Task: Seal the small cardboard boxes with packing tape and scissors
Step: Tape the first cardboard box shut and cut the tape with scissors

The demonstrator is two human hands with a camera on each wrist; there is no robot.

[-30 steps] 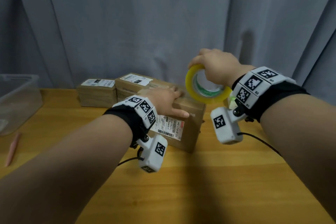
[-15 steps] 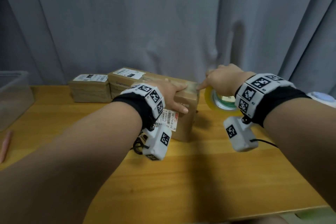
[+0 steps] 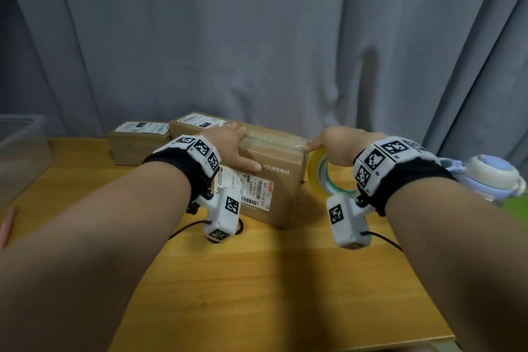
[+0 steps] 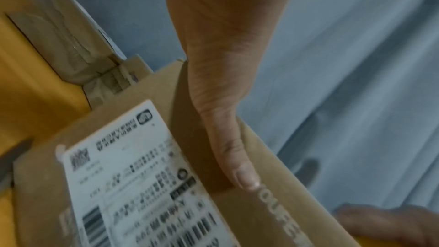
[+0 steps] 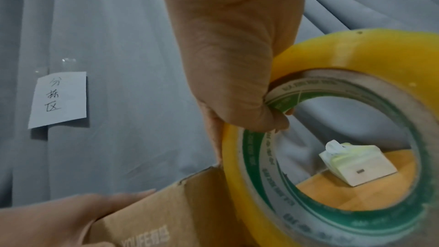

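Observation:
A brown cardboard box (image 3: 274,180) with a white shipping label lies on the wooden table (image 3: 257,280). My left hand (image 3: 231,146) rests over its top left edge. Its thumb (image 4: 232,147) lies straight along the front face. My right hand (image 3: 337,143) grips a yellow roll of packing tape (image 3: 317,177) at the box's right end, with fingers curled through the core (image 5: 275,112). One right fingertip touches the top right corner of the box. In the right wrist view the tape roll (image 5: 356,50) stands against the box (image 5: 190,204). No scissors are in view.
Two more taped boxes (image 3: 140,143) (image 3: 197,123) sit behind at the left. A clear plastic bin (image 3: 20,151) and a pink pen (image 3: 7,227) are at far left. A pale blue lidded bottle (image 3: 483,177) and a tissue pack (image 5: 356,164) are at the right. A grey curtain hangs behind.
My right hand has lowered the tape roll from above the box to its right end. The left hand has stayed on the box top.

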